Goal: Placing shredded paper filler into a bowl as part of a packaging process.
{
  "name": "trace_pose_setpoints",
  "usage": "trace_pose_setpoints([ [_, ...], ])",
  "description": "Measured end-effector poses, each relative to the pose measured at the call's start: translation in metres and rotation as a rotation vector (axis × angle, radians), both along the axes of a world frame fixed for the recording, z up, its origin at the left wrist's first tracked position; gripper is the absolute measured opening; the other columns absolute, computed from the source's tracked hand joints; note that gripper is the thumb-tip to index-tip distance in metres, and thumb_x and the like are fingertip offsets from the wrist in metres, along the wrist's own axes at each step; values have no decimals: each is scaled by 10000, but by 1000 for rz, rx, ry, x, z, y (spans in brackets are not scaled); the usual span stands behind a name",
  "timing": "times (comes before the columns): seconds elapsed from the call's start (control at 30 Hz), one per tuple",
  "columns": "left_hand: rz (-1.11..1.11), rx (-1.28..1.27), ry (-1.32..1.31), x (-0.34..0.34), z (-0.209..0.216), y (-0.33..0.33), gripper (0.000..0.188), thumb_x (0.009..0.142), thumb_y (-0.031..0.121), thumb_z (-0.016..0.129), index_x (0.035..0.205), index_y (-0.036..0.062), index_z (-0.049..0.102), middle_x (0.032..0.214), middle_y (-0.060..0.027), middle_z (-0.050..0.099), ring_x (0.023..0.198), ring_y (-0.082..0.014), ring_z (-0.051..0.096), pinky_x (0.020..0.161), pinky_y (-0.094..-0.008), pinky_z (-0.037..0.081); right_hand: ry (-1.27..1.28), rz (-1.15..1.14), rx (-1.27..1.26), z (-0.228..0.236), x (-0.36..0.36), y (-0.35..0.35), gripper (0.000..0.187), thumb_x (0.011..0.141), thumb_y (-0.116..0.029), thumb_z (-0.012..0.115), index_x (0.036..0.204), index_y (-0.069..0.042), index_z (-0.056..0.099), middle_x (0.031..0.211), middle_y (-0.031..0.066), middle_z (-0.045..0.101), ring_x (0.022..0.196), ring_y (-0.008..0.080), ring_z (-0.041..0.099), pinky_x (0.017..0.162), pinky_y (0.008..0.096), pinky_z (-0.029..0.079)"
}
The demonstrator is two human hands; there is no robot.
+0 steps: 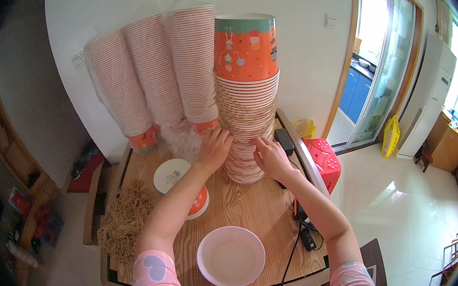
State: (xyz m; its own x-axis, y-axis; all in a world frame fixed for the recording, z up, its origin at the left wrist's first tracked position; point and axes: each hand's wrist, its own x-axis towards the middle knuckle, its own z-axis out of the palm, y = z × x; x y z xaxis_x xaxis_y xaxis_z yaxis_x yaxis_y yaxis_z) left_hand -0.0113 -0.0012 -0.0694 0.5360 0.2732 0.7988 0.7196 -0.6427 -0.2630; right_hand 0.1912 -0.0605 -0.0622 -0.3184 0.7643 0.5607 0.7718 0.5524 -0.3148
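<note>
A tall stack of nested paper buckets [247, 94] stands at the table's far side, its top bucket orange with a green rim band. Thin tan cords show around the rims in its middle. My left hand [216, 148] is at the stack's left side, its bent fingers closed together against the rims. On the right side my right hand [271, 158] is curled in a pinch beside the stack. Whatever the fingertips hold is too small to make out. A heap of brown cords [123, 222] lies to the left of my left forearm.
Three plastic-wrapped bucket stacks [195, 63] lean against the wall. A white lid-like disc [172, 175] and an orange-and-white piece [199, 202] lie near my left forearm. Nearest me is a white bowl-shaped container [231, 256]. Black cables and an adapter [307, 240] lie right; a red stool [322, 162] stands beyond.
</note>
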Motion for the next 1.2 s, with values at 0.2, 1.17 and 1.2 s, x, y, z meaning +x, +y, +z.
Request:
trace_pose_setpoints([
  [0.2,-106,-26,-3,-5,4,-3,143,704,99,622,821,48,557,893,-79,550,933,-273,533,842,-403,447,92,12,43,4,-1,1,190,816,-39,534,1004,-57,508,873,107,588,781,265,599,749,401,433],
  [1.17,-26,-179,118,2,9,-4,151,729,122,603,870,70,602,874,-68,590,937,-248,533,894,-425,389,-22,-23,78,-6,2,7,266,819,-53,527,1083,-82,520,965,114,608,852,290,602,769,405,434],
  [1.2,-28,-178,118,4,8,-5,151,729,122,603,870,70,602,874,-68,590,937,-248,533,894,-425,389,-22,-25,78,-10,2,9,266,819,-53,527,1083,-82,520,965,114,608,852,290,602,769,405,434],
])
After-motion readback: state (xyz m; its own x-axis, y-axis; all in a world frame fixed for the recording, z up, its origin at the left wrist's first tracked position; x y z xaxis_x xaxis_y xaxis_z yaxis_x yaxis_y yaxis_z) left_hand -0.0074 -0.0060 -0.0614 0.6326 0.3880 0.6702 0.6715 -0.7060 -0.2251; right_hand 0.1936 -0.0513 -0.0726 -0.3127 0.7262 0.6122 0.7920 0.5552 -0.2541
